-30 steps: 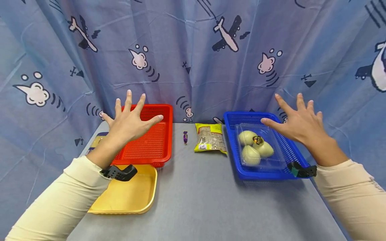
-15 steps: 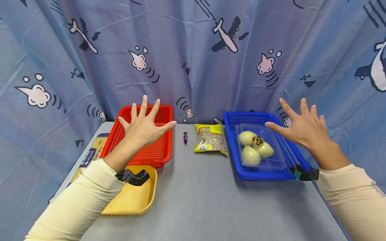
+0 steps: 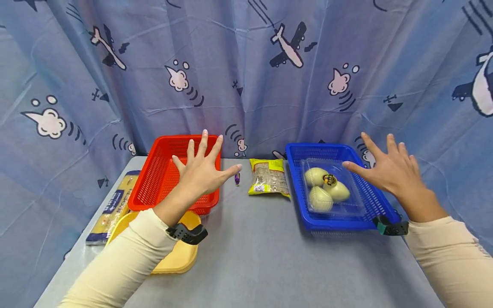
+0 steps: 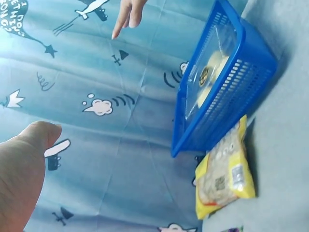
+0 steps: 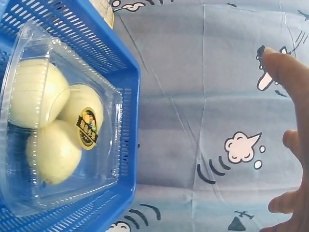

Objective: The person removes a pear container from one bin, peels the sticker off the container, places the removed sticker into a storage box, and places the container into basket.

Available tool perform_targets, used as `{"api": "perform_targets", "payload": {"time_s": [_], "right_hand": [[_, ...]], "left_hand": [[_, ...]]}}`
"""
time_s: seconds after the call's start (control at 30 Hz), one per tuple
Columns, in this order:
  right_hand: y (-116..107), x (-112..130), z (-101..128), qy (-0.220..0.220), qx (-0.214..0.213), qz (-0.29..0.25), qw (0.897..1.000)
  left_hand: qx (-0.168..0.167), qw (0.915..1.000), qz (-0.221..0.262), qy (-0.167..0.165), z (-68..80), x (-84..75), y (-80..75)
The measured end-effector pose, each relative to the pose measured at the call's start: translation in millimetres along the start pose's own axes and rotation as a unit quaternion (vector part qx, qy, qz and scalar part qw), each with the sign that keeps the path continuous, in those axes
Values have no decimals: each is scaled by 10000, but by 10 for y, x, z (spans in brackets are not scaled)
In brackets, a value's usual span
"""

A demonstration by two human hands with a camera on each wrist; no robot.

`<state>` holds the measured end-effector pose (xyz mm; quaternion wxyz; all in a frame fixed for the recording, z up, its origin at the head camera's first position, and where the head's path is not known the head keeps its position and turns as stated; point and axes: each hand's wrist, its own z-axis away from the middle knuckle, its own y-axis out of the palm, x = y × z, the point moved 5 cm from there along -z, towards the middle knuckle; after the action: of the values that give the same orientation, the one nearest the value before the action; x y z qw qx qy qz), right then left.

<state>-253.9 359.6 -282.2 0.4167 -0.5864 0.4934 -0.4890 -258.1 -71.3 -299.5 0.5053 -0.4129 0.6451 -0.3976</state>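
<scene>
My left hand, fingers spread, hovers in front of the red basket, its thumb overlapping a small purple wrapped candy. Over the right side of the blue basket my right hand is spread too, holding nothing. A clear plastic box in the blue basket contains three pale round fruits and bears a dark sticker. Between the baskets lies a yellow-edged plastic food packet, also seen beside the blue basket in the left wrist view.
A yellow tray stands in front of the red basket, partly hidden by my left sleeve. Along the table's left edge lies a long yellow and dark-blue packet. A patterned blue curtain hangs behind the grey table.
My left hand has moved right and slightly down, uncovering the long packet at left. The right hand has drifted slightly right and down. The objects stay in place.
</scene>
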Motion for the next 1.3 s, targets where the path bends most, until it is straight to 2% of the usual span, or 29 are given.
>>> {"api": "perform_targets", "payload": {"time_s": [0.37, 0.63, 0.97, 1.3], "right_hand": [[165, -160, 37, 102, 68, -36, 9999], [303, -272, 71, 118, 144, -275, 9994], [436, -341, 69, 118, 210, -341, 9991], [564, -385, 84, 148, 279, -498, 9983]], "left_hand": [[29, 9997, 228, 108, 50, -179, 316], [85, 9980, 546, 295, 88, -308, 552], [2, 9970, 544, 552, 129, -475, 777], [60, 9958, 667, 632, 162, -608, 989]]}}
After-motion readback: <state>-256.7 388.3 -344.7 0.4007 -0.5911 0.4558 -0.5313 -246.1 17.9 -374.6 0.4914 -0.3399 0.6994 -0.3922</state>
